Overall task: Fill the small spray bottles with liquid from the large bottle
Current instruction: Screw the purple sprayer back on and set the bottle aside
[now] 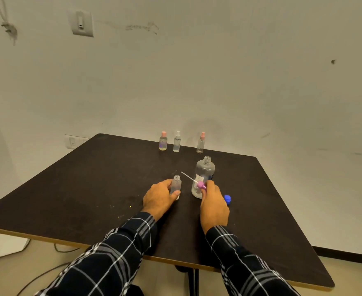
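my left hand [161,199] grips the open small bottle [176,185] steady for filling; right hand [213,202] pinches its pink sprayer [201,185] clear, large bottle [204,174] uncapped at 3 o'clock.

No text, brand or number can be read anywhere. The large bottle [204,170], at about one o'clock from the middle of the counter [90,189], carries a white label [199,180] whose print is too small and blurred to make out. A faint scrawl [141,27] on the wall [240,71] at twelve o'clock is not legible either.
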